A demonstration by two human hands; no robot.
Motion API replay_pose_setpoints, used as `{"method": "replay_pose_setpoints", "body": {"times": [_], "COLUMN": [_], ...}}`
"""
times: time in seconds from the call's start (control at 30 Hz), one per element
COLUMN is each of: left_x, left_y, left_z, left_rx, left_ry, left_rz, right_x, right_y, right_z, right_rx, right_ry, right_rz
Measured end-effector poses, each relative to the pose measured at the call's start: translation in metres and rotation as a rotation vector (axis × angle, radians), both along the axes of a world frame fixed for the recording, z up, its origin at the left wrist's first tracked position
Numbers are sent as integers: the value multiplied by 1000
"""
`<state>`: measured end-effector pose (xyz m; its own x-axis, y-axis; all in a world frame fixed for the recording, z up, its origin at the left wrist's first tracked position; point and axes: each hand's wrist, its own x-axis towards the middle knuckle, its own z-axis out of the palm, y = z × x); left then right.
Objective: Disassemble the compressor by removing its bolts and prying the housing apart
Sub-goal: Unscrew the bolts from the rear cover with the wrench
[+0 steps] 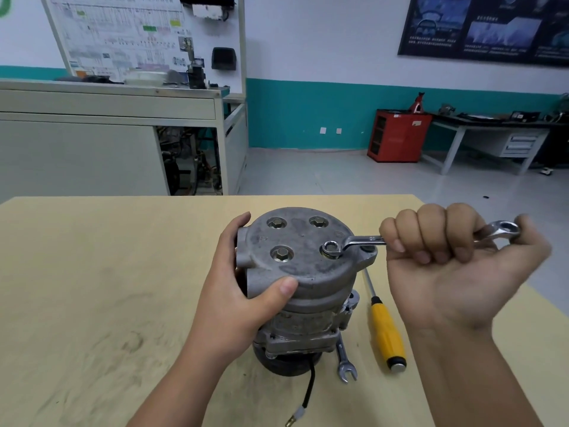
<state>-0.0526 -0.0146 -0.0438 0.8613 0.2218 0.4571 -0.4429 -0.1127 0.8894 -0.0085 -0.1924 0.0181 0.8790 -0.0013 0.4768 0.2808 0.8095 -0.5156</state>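
Observation:
A grey metal compressor point(303, 291) stands upright on the tan table point(92, 288), its round end cap facing up. Three hex bolts point(281, 253) show on the cap. My left hand point(243, 291) grips the cap's left side, thumb on the front rim. My right hand point(455, 260) grips a silver ring wrench point(363, 241) in a fist. The wrench's ring end sits over the fourth bolt at the cap's right front. Its other ring end sticks out past my fist.
A yellow-handled screwdriver point(386, 331) lies on the table right of the compressor. A small open-end wrench point(345, 362) lies beside its base. A black wire with a connector point(308, 392) trails toward me. A workbench, a red cabinet and desks stand beyond the table.

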Motion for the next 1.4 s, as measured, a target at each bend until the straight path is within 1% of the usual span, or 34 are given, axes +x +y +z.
{"method": "replay_pose_setpoints", "body": {"times": [0.13, 0.27, 0.3, 0.37, 0.4, 0.47, 0.53, 0.6, 0.67, 0.77, 0.83, 0.87, 0.93, 1.0, 1.03, 1.1, 1.17, 1.27, 1.4], "left_x": [-4, -6, -5, 1, 5, 16, 31, 47, 58, 62, 63, 64, 65, 63, 61, 58, 53, 49, 42], "left_y": [4, 15, 18, 20, 17, 6, -7, -16, -20, -18, -17, -15, -13, -10, -9, -8, -8, -10, -14], "left_z": [-2, 15, 24, 46, 59, 84, 101, 112, 117, 119, 117, 116, 115, 113, 112, 110, 108, 104, 100], "left_rx": [15, -22, 22, 270, 412, 666, 872, 944, 923, 919, 901, 889, 877, 866, 856, 834, 801, 747, 749], "left_ry": [29, 79, 69, 14, -14, -4, 125, 251, 327, 383, 406, 415, 426, 415, 404, 383, 386, 379, 356], "left_rz": [-7, -74, -52, 69, 88, -17, -180, -280, -356, -398, -395, -381, -326, -259, -226, -167, -121, -64, -31], "right_x": [13, 25, 27, 33, 36, 41, 46, 51, 57, 62, 61, 58, 49, 39, 35, 30, 28, 29, 35], "right_y": [-3, -4, -4, -4, -4, -4, -2, -2, -2, -3, -2, 0, 3, 7, 9, 12, 17, 24, 32], "right_z": [-5, -6, -4, -2, 0, 4, 9, 13, 15, 13, 8, 5, -1, -5, -4, 0, 8, 19, 30], "right_rx": [70, 47, 35, 6, -18, -56, -98, -163, -228, -371, -522, -645, -898, -1059, -1110, -1151, -1165, -1238, -1431], "right_ry": [130, 195, 197, 209, 216, 229, 255, 289, 323, 369, 394, 389, 299, 138, 74, 19, 37, 112, 76], "right_rz": [40, 95, 114, 172, 204, 273, 336, 361, 332, 168, 38, -51, -210, -288, -314, -360, -355, -335, -364]}}
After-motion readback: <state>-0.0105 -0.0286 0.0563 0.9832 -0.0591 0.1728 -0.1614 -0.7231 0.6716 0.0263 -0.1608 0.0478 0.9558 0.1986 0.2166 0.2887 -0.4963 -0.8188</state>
